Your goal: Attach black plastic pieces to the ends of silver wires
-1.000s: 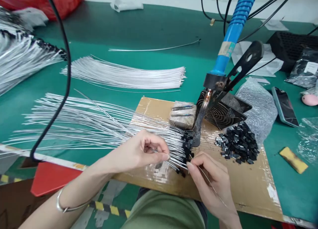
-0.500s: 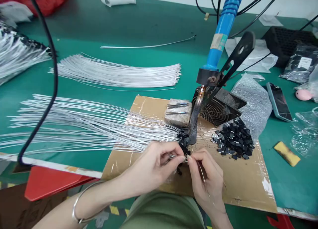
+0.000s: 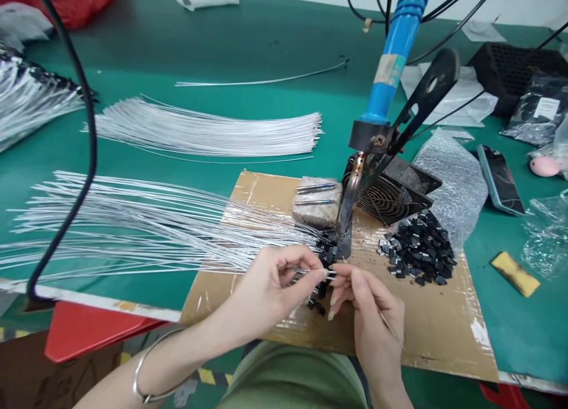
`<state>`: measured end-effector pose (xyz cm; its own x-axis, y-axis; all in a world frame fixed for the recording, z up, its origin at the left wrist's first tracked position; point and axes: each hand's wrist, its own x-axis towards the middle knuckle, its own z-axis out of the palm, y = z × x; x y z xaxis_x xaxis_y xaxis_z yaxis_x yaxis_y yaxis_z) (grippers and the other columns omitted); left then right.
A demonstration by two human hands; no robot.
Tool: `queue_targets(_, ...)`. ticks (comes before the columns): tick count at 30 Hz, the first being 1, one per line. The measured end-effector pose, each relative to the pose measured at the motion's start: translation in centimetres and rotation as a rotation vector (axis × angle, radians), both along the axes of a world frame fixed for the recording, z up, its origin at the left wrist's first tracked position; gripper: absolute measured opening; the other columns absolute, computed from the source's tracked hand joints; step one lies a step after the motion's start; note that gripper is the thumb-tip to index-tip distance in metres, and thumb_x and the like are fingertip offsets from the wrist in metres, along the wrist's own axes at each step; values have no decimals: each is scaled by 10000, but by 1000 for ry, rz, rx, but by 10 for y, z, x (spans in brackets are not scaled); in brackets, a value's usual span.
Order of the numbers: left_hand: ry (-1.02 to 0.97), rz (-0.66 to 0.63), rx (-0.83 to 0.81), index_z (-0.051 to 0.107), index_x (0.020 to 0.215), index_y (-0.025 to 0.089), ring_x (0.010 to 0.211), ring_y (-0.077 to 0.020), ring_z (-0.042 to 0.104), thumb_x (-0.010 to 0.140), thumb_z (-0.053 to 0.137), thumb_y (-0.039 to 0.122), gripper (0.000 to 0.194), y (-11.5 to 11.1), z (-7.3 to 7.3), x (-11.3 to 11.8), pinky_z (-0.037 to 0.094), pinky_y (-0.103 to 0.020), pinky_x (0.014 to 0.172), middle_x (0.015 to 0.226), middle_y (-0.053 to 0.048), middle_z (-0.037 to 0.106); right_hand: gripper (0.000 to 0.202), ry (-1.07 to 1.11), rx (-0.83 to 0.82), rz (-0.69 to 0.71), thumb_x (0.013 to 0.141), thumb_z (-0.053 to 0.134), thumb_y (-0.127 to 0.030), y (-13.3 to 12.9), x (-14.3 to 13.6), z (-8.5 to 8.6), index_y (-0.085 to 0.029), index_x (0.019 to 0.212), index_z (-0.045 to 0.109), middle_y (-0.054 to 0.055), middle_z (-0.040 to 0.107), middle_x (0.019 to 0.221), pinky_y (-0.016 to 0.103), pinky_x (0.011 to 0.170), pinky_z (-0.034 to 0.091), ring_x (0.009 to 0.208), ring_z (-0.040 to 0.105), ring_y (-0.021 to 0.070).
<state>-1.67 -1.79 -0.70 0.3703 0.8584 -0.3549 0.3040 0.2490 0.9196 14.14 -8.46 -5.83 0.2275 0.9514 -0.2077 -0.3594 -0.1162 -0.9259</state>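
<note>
My left hand [image 3: 288, 282] pinches a thin white wire between thumb and fingertips, its end pointing right. Just to the right, my right hand [image 3: 366, 299] has its fingertips close to that end, with a thin strand of solder wire [image 3: 389, 326] running through the hand. Above the hands leans a soldering iron with a blue handle [image 3: 394, 60] on a black metal stand, its tip pointing down. Behind my left hand lies a loose bunch of white wires [image 3: 177, 231], with small black pieces [image 3: 328, 252] at their right ends. The fingers partly hide the wire end.
A cardboard sheet [image 3: 435, 332] covers the green table [image 3: 266, 48] here. On it are a pile of black connectors [image 3: 419, 249], a fan [image 3: 386, 196] and a grey block [image 3: 317, 202]. A wire bundle [image 3: 213, 128], phone [image 3: 500, 181] and yellow sponge [image 3: 515, 273] lie around.
My right hand has shifted slightly right, its fingers spreading a little from the pinch at the wire end. My left hand still grips the wire, a little higher in the picture.
</note>
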Motion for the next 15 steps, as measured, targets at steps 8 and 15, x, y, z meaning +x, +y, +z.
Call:
queue_targets(8, -35, 22, -10, 692, 773, 171, 599, -160, 576, 900, 661, 395, 260, -6, -2, 0, 410, -277, 551, 688, -40, 689, 149, 146, -115, -13, 873, 847, -387, -1, -11, 14, -242, 900, 871, 4, 749, 680, 171, 478, 566, 513, 634, 90)
queue_targets(15, -49, 35, 50, 704, 754, 180, 618, -162, 606, 898, 683, 337, 214, -8, 0, 2, 453, -259, 554, 684, -42, 711, 153, 174, -165, -3, 843, 861, -368, 0, -11, 20, -215, 836, 853, 1, 727, 654, 181, 453, 543, 488, 598, 89)
